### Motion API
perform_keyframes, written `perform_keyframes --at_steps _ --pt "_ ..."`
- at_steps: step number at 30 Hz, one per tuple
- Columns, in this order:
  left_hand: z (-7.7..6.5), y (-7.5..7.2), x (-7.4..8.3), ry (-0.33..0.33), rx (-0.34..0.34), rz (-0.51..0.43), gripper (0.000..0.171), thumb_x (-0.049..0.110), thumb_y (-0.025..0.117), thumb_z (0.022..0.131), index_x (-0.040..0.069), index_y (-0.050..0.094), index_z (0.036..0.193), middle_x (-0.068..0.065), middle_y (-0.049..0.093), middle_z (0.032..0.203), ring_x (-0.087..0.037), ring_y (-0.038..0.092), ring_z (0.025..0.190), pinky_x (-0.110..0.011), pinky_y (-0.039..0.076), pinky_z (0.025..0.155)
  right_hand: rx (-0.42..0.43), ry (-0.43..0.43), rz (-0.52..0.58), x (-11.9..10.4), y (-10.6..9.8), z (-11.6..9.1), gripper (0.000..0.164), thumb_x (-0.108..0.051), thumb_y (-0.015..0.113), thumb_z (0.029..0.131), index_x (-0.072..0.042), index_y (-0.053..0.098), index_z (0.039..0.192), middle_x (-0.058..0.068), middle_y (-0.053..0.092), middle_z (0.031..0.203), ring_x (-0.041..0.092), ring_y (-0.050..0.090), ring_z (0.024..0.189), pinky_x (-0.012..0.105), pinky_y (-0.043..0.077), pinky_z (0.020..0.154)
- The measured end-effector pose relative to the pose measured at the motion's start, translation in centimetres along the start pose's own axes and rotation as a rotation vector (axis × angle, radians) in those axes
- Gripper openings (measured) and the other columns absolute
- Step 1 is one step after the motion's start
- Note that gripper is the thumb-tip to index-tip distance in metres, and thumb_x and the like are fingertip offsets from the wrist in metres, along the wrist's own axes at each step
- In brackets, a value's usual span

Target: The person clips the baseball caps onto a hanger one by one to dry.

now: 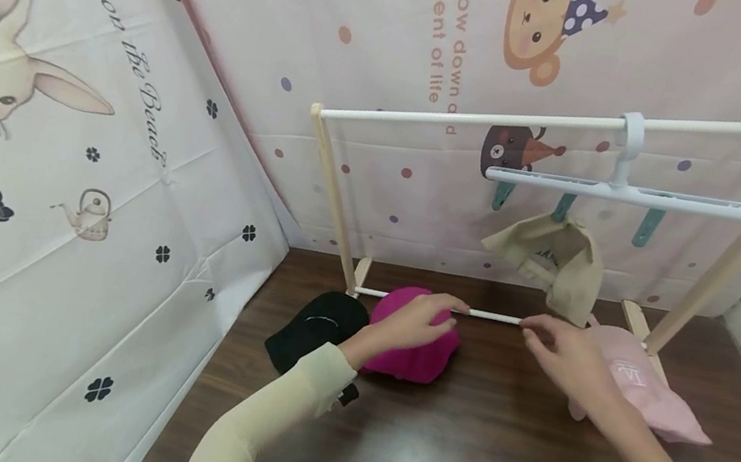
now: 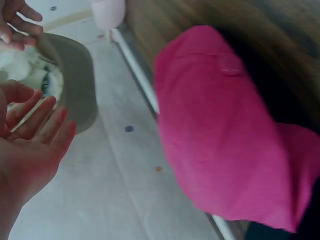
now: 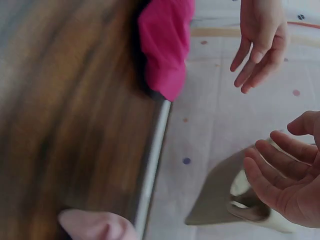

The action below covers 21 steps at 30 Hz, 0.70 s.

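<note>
A beige cap (image 1: 573, 269) hangs from a teal clip (image 1: 563, 207) on a white hanger (image 1: 618, 192). My left hand (image 1: 416, 322) is held over the magenta cap (image 1: 418, 360) with relaxed fingers and nothing in them. Just below the beige cap, my right hand (image 1: 571, 353) has its fingers loosely bent and holds nothing. In the right wrist view its fingers (image 3: 280, 172) overlap the beige cap (image 3: 215, 192). To the right lies a pink cap (image 1: 646, 383), close beside my right hand. A black cap (image 1: 317, 328) lies left of the magenta one.
The hanger hooks over the white top rod (image 1: 448, 119) of a wooden rack. More teal clips (image 1: 648, 227) hang along it. A lower white rod (image 1: 492, 317) runs behind the caps, over the dark wooden table (image 1: 407, 450). Printed cloth (image 1: 207, 155) covers the walls.
</note>
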State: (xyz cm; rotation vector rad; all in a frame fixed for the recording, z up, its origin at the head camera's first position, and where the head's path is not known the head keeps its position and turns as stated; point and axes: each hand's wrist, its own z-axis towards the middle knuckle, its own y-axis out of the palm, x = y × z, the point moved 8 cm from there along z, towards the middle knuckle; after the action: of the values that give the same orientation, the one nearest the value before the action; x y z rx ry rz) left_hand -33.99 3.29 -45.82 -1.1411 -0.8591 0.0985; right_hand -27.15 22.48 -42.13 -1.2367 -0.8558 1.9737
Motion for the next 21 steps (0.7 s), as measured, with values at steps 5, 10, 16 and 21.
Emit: perform_keyframes --at_steps 5,10,16,21 --pt "-1.1 1.3 -1.4 -0.013 -0.025 0.065 0.033 0.013 0.055 0.104 0.011 0.061 0.137 0.0 0.061 0.14 -0.007 0.052 0.131 -0.021 0.045 0.106 -0.012 -0.035 -0.001 -0.6 2.4 -0.8 0.014 -0.014 0.069 0.096 -0.007 0.074 0.107 0.01 0.076 0.1 0.017 0.062 0.072 0.04 0.052 0.065" --pt "-1.9 2.0 -1.9 0.006 -0.028 0.109 0.034 0.014 0.056 0.104 0.009 0.061 0.137 -0.002 0.06 0.14 -0.012 0.05 0.136 -0.026 0.042 0.112 -0.003 -0.049 -0.006 -0.8 3.7 -1.3 0.013 -0.012 0.07 0.094 -0.008 0.074 0.105 0.01 0.075 0.102 0.027 0.071 0.087 0.049 0.056 0.075" --pt "-3.0 2.7 -2.4 0.016 -0.016 0.159 0.034 0.016 0.056 0.104 0.01 0.061 0.137 -0.002 0.06 0.141 -0.014 0.049 0.137 -0.027 0.041 0.113 -0.043 -0.036 0.026 -1.0 4.7 -1.4 0.015 -0.011 0.069 0.095 -0.008 0.074 0.109 0.012 0.074 0.108 0.034 0.071 0.099 0.052 0.056 0.082" --pt "-4.0 3.3 -2.5 0.008 -0.012 0.208 0.034 0.018 0.057 0.104 0.01 0.062 0.137 -0.002 0.06 0.14 -0.015 0.05 0.136 -0.026 0.04 0.113 -0.073 -0.046 0.03 -1.1 5.7 -1.6 0.017 -0.012 0.07 0.095 -0.008 0.073 0.111 0.012 0.073 0.11 0.033 0.07 0.102 0.051 0.056 0.082"
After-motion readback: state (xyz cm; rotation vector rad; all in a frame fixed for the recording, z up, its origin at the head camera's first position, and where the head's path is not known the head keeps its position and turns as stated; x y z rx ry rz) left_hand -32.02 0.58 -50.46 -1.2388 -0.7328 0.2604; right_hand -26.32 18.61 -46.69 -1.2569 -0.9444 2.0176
